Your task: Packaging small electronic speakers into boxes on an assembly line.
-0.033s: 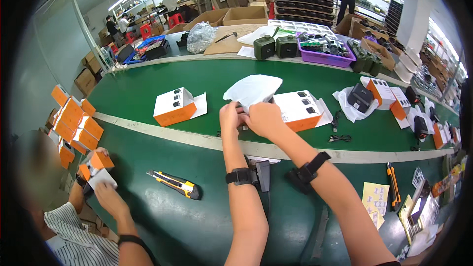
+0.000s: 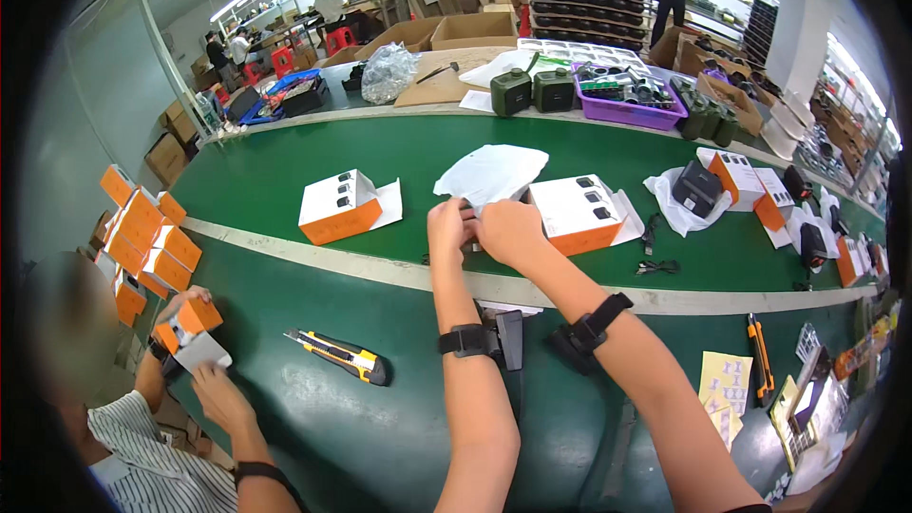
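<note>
The thin white plastic bag (image 2: 489,174) lies on the green belt surface (image 2: 275,176), just beyond your fingers, with its near edge lifted up to them. Your left hand (image 2: 449,225) and your right hand (image 2: 508,231) are together at this edge, touching each other, and both are closed on the plastic with the fingertips. Whether something small is also between the fingers, you cannot tell from here; it is hidden by the hands.

Against the other picture of the same instant, nothing is different: the bag keeps the same shape, the hands are at the same place, and the things around are not shifted. So the work with the bag stands at the same point, both hands pinching its edge, and the bag is not opened wide.

Just beside your right hand, touching the bag, there is a white and orange cardboard box (image 2: 578,212) lying on a white sheet. A second box of the same kind (image 2: 339,206) stands well apart to the left. On each forearm you wear a black wrist strap (image 2: 465,339). Nearer to you lies a yellow and black utility knife (image 2: 337,354). To the right, a thin black cable (image 2: 655,268) rests on the belt. At the lower left, a co-worker's hand (image 2: 185,309) holds a small orange box (image 2: 195,318).
</note>
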A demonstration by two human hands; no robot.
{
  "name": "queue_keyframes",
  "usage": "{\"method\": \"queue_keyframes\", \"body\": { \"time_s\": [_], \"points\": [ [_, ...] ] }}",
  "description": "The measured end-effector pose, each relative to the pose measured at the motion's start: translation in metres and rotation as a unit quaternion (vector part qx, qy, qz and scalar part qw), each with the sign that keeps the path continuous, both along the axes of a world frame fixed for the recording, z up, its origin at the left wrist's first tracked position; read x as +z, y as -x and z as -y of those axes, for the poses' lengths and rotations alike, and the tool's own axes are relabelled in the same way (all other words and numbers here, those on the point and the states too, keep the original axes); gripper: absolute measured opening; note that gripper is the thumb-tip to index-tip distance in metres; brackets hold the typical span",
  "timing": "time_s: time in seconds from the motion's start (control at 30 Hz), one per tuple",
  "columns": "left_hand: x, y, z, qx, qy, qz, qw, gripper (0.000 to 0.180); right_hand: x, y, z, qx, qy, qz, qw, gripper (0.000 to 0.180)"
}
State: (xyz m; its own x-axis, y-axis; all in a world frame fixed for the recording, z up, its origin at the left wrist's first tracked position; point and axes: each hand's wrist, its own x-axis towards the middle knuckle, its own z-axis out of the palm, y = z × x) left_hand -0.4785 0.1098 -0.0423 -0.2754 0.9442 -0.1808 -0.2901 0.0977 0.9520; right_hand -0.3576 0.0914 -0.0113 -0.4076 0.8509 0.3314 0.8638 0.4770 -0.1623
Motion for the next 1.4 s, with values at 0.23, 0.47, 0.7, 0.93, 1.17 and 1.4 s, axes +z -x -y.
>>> {"method": "queue_keyframes", "body": {
  "time_s": [0.23, 0.47, 0.7, 0.93, 1.17, 1.4],
  "points": [
    [0.002, -0.010, -0.004, 0.022, 0.043, -0.014, 0.999, 0.043, -0.013, -0.014, -0.016, 0.008, 0.056, -0.052, 0.997, 0.023],
    [0.000, 0.004, -0.007, -0.006, 0.026, -0.009, 1.000, 0.034, 0.050, -0.064, 0.025, 0.187, 0.255, -0.433, 0.844, 0.022],
    [-0.007, 0.008, -0.013, 0.315, -0.123, 0.021, 0.941, 0.020, 0.103, -0.132, 0.038, 0.224, 0.073, -0.703, 0.671, 0.018],
    [0.059, -0.011, 0.014, 0.432, -0.195, -0.301, 0.828, 0.031, 0.118, -0.163, 0.055, 0.190, 0.066, -0.808, 0.553, 0.018],
    [0.124, -0.071, 0.051, -0.183, -0.202, -0.107, 0.956, 0.047, 0.112, -0.162, 0.038, 0.304, 0.139, -0.888, 0.316, 0.042],
    [0.147, -0.105, 0.084, -0.506, -0.197, -0.144, 0.827, 0.059, 0.119, -0.163, 0.048, 0.445, 0.199, -0.819, 0.303, 0.047]
  ]
}}
